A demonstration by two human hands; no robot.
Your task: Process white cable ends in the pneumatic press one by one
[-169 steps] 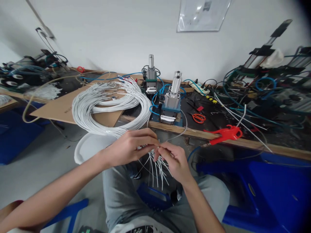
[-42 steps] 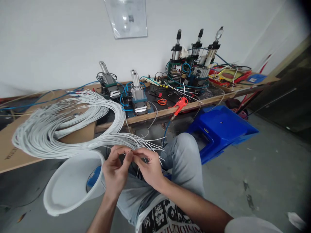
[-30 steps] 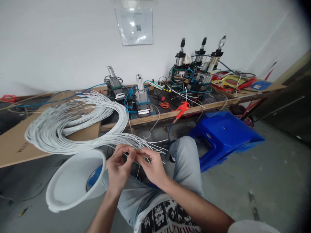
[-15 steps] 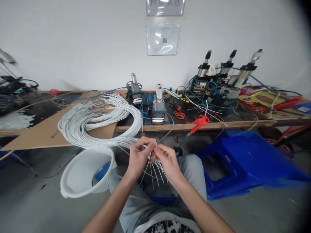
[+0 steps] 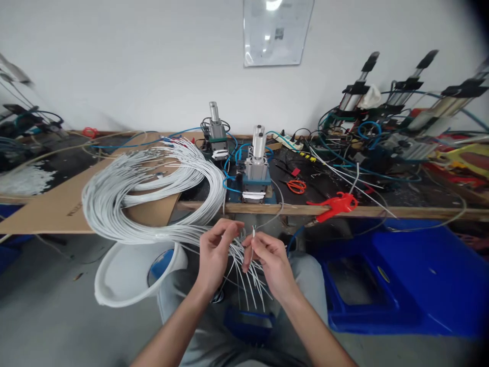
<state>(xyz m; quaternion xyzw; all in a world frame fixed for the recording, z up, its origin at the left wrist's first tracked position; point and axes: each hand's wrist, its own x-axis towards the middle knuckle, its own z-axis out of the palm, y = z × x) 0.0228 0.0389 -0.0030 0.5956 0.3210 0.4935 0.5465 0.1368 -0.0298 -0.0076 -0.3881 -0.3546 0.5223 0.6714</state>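
Observation:
A big coil of thin white wires [image 5: 114, 204] lies over the cardboard on the workbench and its loose ends hang down to my lap. My left hand [image 5: 216, 252] curls round the bunch of wire ends [image 5: 244, 270] just below the bench edge. My right hand [image 5: 269, 257] pinches a single white wire end [image 5: 253, 232] between thumb and forefinger, pointing up, right beside the left hand. Both hands sit in front of a small pneumatic press [image 5: 255, 171] on the bench edge.
A white plastic bucket [image 5: 130, 272] stands by my left knee. A blue stool [image 5: 401, 278] lies to the right under the bench. Orange scissors [image 5: 296, 186], a red air blow gun [image 5: 336, 206], a second press [image 5: 217, 133] and tangled hoses and cylinders [image 5: 389, 117] crowd the bench.
The view swung back from the right to face the bench. My right hand has drawn one wire end out of the bunch and holds it upright; the left hand stays on the bunch.

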